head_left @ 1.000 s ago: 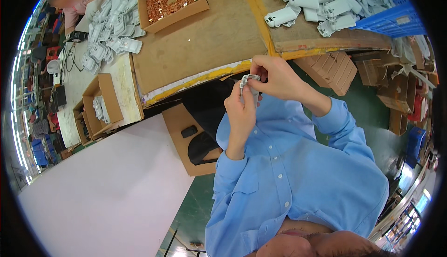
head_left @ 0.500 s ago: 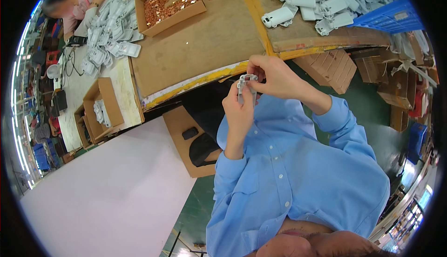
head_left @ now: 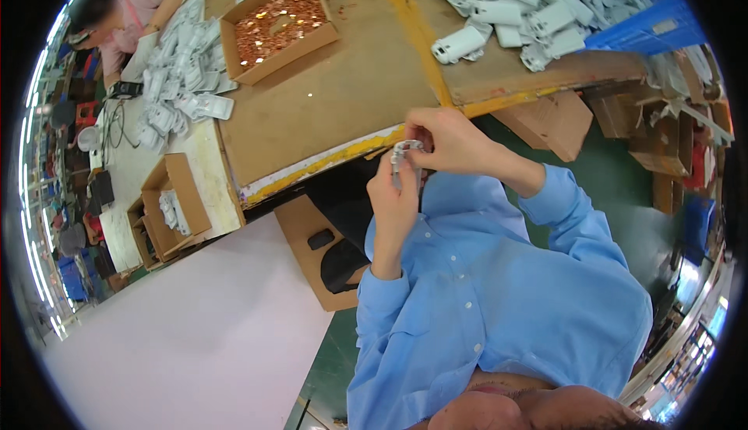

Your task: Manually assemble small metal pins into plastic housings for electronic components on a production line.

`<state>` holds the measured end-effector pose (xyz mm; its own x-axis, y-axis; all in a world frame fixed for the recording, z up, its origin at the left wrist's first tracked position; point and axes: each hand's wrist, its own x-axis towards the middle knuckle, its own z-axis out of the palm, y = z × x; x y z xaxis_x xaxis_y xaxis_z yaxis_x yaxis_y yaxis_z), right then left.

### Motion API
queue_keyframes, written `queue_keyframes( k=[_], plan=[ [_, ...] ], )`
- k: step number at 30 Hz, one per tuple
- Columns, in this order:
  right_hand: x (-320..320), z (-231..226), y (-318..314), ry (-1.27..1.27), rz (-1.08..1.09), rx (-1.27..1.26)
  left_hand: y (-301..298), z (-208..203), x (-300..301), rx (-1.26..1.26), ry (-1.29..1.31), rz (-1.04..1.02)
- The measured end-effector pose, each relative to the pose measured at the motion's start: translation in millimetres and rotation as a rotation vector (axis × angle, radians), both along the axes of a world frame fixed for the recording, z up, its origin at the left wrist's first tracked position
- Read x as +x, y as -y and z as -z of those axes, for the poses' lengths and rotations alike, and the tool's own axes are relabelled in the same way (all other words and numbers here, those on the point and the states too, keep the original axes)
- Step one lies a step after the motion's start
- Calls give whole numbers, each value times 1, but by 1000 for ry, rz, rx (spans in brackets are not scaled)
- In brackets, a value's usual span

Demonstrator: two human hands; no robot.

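Observation:
Just off the table's front edge, my left hand (head_left: 395,196) is closed round a white plastic housing (head_left: 406,154) with an open, frame-like top end. My right hand (head_left: 446,138) pinches at that top end, thumb and forefinger together. Whether a small part sits between those fingers is hidden. On the table (head_left: 343,87) beyond my hands stands an open cardboard box (head_left: 294,50) full of small copper-coloured metal pieces (head_left: 276,21). Many similar white housings (head_left: 499,13) lie heaped at the far right.
A blue plastic crate (head_left: 650,33) borders the right heap. Further left, another person (head_left: 128,21) leans by a second pile of white housings (head_left: 183,72). A small cardboard box (head_left: 175,200) holds white parts. Below the table are a white board (head_left: 195,321) and cardboard boxes (head_left: 553,122).
The table and everything on it sit slightly lower in the picture at the left, as the view has tilted. My right fingers stay at the housing's top end.

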<state>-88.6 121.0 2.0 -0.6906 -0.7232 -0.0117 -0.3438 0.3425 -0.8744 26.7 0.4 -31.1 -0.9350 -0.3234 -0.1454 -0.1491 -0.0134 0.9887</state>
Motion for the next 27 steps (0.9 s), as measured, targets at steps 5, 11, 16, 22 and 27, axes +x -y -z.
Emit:
queue_keyframes(
  k=[5, 11, 16, 22, 27],
  plan=[
    [-21, 2, -2, 68, -12, -16, 44, -3, -4, -324, 60, 116],
    [-77, 14, -36, -577, 167, 228, 172, -17, -42, -361, 47, -413],
    [-109, 40, -64, -762, 123, 439, 345, -7, -111, -572, 35, -515],
    [-114, 30, -53, -725, 83, 460, 402, 4, -162, -477, -43, -779],
    [-125, 26, -54, -784, 16, 496, 323, -3, -144, -536, -257, -638]
  ],
)
